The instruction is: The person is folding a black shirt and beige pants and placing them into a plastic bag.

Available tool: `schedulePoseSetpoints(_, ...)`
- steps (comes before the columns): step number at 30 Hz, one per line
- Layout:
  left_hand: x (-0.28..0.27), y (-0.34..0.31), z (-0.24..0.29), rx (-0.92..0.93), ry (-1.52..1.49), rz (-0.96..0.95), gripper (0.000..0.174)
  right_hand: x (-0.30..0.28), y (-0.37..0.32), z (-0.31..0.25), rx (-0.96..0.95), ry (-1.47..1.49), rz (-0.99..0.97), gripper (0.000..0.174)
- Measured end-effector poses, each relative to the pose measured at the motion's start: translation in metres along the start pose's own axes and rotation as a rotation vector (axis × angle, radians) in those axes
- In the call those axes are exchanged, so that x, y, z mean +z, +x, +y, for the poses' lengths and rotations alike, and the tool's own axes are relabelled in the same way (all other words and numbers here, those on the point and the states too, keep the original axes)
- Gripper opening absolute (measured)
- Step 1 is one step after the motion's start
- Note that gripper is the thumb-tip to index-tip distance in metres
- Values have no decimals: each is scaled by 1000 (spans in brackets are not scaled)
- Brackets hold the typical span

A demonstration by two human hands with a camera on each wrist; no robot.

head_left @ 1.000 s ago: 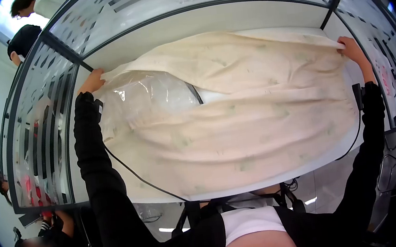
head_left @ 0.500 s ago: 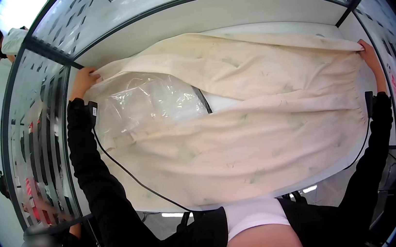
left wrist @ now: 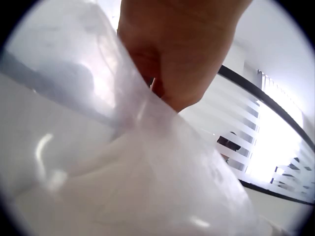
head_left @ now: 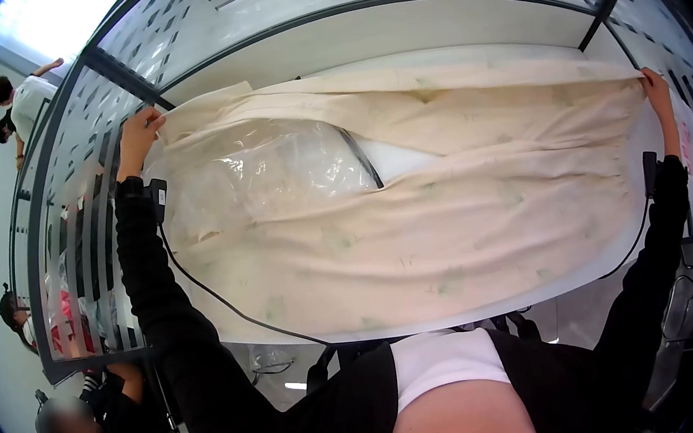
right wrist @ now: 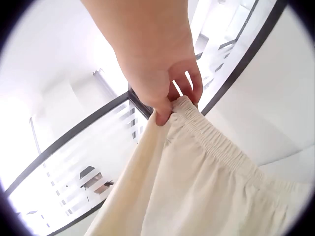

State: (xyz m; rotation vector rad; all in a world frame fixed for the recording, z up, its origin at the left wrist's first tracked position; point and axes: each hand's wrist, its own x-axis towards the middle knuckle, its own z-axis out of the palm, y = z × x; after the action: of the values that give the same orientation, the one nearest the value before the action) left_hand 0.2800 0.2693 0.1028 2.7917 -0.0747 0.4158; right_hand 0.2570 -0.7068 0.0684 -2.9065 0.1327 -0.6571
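Observation:
Cream trousers (head_left: 453,247) with faint green prints lie spread sideways, the legs parting toward the left. My right hand (head_left: 657,91) pinches the upper corner of their gathered elastic waistband (right wrist: 221,147) between thumb and fingers, and cloth hangs below it in the right wrist view. At the far left, my left hand (head_left: 138,139) pinches the end of the upper leg (head_left: 202,109). A clear plastic bag (head_left: 272,161) lies over the left part, between and across the legs. In the left wrist view the plastic (left wrist: 147,167) covers the left hand's fingertips.
The white table (head_left: 399,156) shows between the legs. Grey-framed striped partitions (head_left: 366,9) enclose its back and sides. A black cable (head_left: 228,303) runs from the left wrist across the trousers. A person (head_left: 80,426) sits at lower left; others stand beyond the glass.
My hands have moved farther apart, drawing the trousers wider. The upper leg's far edge is pulled straighter and now folds over near the left hand.

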Motion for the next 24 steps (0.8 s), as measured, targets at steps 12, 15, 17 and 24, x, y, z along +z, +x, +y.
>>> schedulePoseSetpoints(12,39,8,-7,189,-89,-251,12,6,-28,-15,-112,71,46,17)
schedulePoseSetpoints(15,62,13,2,193,-102,-431,18,3,-35,-36,-114,88,-7,16)
schedulePoseSetpoints(17,72,21,15,193,-46,-517,23,6,-36,-39,-145,90,-2,15)
schedulePoseSetpoints(24,92,27,44,139,123,-715,31,10,-40,-28,-182,27,-31,16)
